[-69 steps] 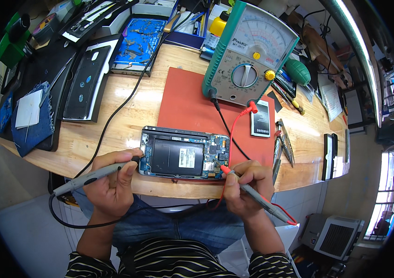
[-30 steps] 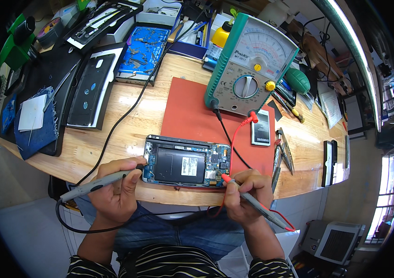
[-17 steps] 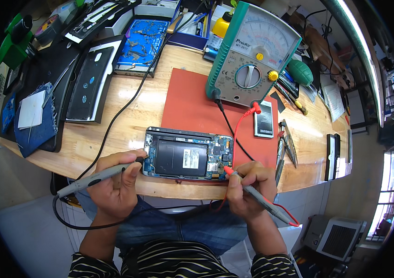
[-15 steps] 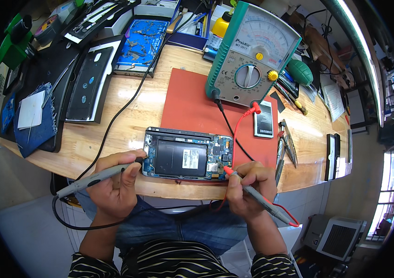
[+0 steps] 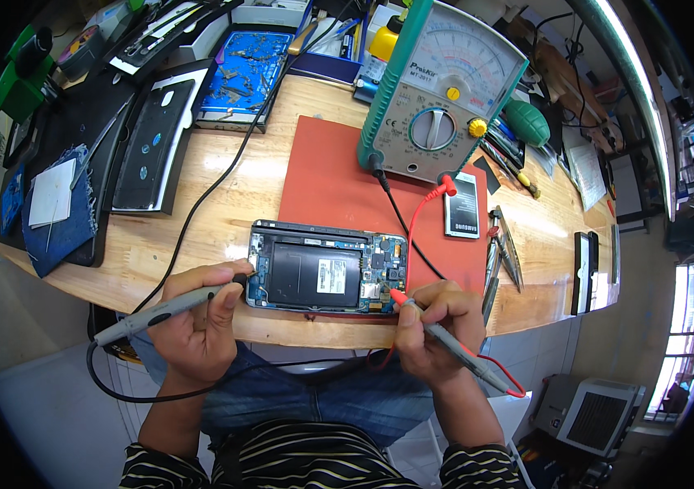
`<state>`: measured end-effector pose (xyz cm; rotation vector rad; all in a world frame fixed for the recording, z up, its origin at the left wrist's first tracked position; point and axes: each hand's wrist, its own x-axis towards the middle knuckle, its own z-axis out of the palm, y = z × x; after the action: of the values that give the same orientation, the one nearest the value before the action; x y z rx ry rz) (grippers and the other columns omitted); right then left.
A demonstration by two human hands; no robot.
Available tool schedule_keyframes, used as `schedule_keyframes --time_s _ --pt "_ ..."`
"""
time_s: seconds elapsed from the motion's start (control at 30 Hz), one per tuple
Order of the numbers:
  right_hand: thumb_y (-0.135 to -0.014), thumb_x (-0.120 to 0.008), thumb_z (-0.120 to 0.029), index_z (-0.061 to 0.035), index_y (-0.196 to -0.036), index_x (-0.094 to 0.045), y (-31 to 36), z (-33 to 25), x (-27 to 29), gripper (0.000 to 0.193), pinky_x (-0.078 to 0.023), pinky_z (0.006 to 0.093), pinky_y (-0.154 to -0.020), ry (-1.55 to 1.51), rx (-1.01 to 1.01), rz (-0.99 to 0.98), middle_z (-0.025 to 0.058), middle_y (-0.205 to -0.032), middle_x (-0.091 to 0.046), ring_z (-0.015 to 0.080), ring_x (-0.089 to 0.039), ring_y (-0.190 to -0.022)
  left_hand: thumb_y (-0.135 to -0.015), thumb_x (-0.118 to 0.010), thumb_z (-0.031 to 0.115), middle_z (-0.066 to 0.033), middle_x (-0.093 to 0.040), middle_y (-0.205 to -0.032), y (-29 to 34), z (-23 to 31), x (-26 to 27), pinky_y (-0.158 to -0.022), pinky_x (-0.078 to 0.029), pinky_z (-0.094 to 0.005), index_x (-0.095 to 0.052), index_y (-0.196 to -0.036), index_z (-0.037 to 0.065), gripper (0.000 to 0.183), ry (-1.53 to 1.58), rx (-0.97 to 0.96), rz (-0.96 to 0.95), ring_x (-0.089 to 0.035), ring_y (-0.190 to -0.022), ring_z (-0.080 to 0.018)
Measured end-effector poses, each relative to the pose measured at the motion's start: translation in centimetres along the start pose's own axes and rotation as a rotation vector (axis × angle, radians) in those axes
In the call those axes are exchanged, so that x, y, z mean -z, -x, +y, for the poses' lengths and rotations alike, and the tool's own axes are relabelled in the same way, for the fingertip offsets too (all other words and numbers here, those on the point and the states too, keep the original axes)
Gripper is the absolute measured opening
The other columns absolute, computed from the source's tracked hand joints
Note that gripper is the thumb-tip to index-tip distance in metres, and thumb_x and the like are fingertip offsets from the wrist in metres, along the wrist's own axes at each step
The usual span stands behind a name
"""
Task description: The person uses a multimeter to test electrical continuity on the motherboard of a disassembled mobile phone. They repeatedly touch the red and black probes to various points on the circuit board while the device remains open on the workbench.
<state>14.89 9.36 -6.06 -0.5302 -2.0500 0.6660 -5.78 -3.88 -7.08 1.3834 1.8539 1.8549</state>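
Head: phone (image 5: 298,273) between left hand (image 5: 198,326) and right hand (image 5: 442,326)

Beyond the phone (image 5: 294,275), we had open room on the mat (image 5: 327,175), left of the meter (image 5: 442,96), its black lead (image 5: 393,203) and red lead (image 5: 426,199), which barred the way from the upper right. Farther left, bare bench (image 5: 265,167) ran to the cable (image 5: 190,216), which curved across any path from that side. Our left hand (image 5: 200,326) with the black probe (image 5: 155,314) blocked the phone's left end, our right hand (image 5: 441,330) with the red probe (image 5: 465,357) its lower right corner; between them we had a gap. Past the tweezers (image 5: 510,254), more bare bench reached the case (image 5: 582,273).
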Motion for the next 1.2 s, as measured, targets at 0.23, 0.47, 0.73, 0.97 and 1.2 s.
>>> schedule_keyframes --time_s 0.23,0.47,0.73,0.97,1.2 --pt "-0.074 -0.068 -0.001 -0.0038 -0.085 -0.043 0.02 -0.06 0.04 0.027 -0.042 0.0249 -0.042 0.001 -0.01 -0.004 0.0096 -0.064 -0.058 0.0158 -0.055 -0.047 -0.091 -0.06 0.005 -0.0197 -0.068 -0.09 -0.08 0.03 0.02 -0.077 -0.053 -0.0279 -0.054 -0.101 -0.005 0.016 -0.032 -0.021 0.0 -0.068 -0.085 -0.0218" --pt "-0.074 -0.068 -0.001 -0.0039 -0.085 -0.043 -0.06 -0.13 0.05 0.027 -0.043 0.025 -0.043 0.004 -0.001 -0.013 0.0094 -0.065 -0.058 0.0161 -0.055 -0.048 -0.091 -0.06 0.006 -0.0197 -0.068 -0.091 -0.14 0.19 0.0 -0.077 -0.054 -0.0279 -0.054 -0.101 -0.005 0.016 -0.025 -0.011 -0.002 -0.067 -0.086 -0.0218" --pt "-0.073 -0.068 0.0 -0.0041 -0.085 -0.044 -0.03 -0.06 -0.05 0.027 -0.043 0.0256 -0.043 -0.009 -0.003 -0.004 0.0091 -0.064 -0.057 0.0164 -0.055 -0.048 -0.09 -0.061 0.005 -0.0197 -0.068 -0.092 -0.07 0.2 0.05 -0.077 -0.054 -0.0274 -0.054 -0.101 -0.006 0.016 -0.008 0.003 -0.005 -0.067 -0.086 -0.0213" --pt "-0.073 -0.068 -0.001 -0.004 -0.085 -0.043 0.0 -0.02 -0.03 0.028 -0.043 0.0254 -0.044 0.015 -0.001 -0.011 0.0095 -0.064 -0.058 0.0164 -0.056 -0.048 -0.09 -0.061 0.006 -0.0199 -0.068 -0.091 -0.02 0.01 0.04 -0.075 -0.053 -0.0263 -0.055 -0.1 -0.006 0.017 -0.024 -0.014 0.003 -0.067 -0.085 -0.021" --pt "-0.074 -0.068 0.0 -0.0037 -0.085 -0.043 -0.01 -0.01 -0.06 0.027 -0.043 0.0257 -0.043 -0.019 -0.011 -0.01 0.0098 -0.064 -0.057 0.0164 -0.056 -0.047 -0.094 -0.056 0.008 -0.0227 -0.067 -0.096 0.0 0.4 0.35 -0.083 -0.051 -0.0303 -0.051 -0.103 -0.003 0.015 -0.055 0.02 -0.063 -0.066 -0.091 -0.0234"
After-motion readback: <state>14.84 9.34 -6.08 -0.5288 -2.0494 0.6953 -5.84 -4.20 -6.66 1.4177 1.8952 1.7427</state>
